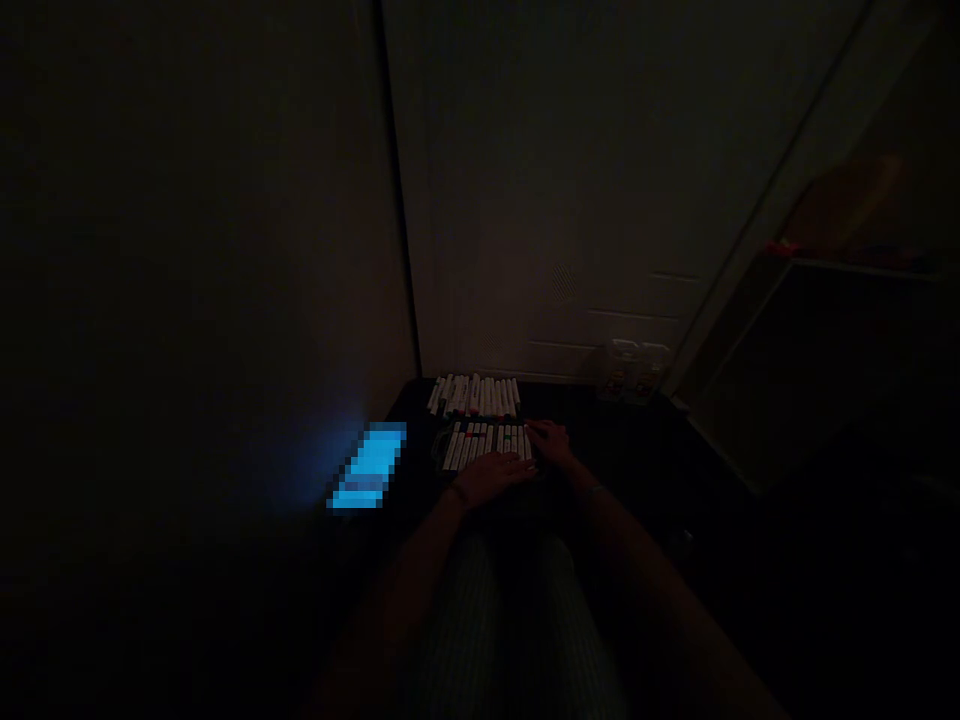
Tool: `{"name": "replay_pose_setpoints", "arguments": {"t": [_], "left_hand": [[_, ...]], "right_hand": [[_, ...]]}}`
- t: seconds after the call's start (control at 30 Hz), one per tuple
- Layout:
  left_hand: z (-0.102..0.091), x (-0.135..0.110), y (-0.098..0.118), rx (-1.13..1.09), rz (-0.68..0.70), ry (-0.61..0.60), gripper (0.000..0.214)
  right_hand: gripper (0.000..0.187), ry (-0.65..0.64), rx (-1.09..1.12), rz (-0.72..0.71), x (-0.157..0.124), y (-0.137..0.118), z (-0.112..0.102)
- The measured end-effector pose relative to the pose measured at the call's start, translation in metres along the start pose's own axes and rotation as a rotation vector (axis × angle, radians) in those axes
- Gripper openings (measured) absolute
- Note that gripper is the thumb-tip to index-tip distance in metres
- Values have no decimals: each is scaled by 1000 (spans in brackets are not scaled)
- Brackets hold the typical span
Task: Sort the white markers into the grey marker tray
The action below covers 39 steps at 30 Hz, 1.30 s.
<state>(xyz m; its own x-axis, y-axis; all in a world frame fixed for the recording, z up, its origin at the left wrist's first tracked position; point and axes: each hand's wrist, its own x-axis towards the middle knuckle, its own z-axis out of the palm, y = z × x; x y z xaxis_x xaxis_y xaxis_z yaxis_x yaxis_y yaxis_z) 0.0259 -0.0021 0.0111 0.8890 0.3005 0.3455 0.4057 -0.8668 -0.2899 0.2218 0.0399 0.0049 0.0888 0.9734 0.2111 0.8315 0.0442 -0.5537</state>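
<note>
On a dark, flat-topped table (645, 450) in a very dim room, two rows of slim white markers lie one behind the other, and both of the person's hands are at the nearer one. This near row of white, stick-shaped markers (471, 450) lies side by side, with small red and green marks showing on a few. The left hand (495, 474) reaches across its front edge from below, fingers extended and close together, the tips near the right end. The right hand (551, 440) comes in from the other side, its fingers bent toward the rightmost markers; I cannot tell whether it grips one. Just behind, the far row of white markers (487, 396) is less even, several leaning, with some dark and reddish ends toward the person. To the left, well apart from the hands, glows a bright blue, pixelated rectangle (371, 468). At the table's back right stand two clear containers (622, 368) with small labels, near a pale, plain wall (495, 200). Below, the person's legs in ribbed, greyish fabric (461, 620) show faintly.
</note>
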Motion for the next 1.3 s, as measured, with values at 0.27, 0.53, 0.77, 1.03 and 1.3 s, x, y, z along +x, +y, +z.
{"name": "replay_pose_setpoints", "arguments": {"t": [0.27,0.53,0.77,1.03,1.3], "left_hand": [[1,-1,-1,1,4,-10,46],[-1,0,0,21,-14,-34,45],[0,0,0,29,-16,-40,45],[2,-1,0,25,-19,-36,46],[-2,1,0,-19,-6,-22,46]], "right_hand": [[51,4,38,-29,1,2,-1],[46,-1,104,6,5,3,0],[42,-23,106,74,9,-2,-2],[37,-15,93,130,10,-6,-2],[34,13,97,184,13,-8,2]]}}
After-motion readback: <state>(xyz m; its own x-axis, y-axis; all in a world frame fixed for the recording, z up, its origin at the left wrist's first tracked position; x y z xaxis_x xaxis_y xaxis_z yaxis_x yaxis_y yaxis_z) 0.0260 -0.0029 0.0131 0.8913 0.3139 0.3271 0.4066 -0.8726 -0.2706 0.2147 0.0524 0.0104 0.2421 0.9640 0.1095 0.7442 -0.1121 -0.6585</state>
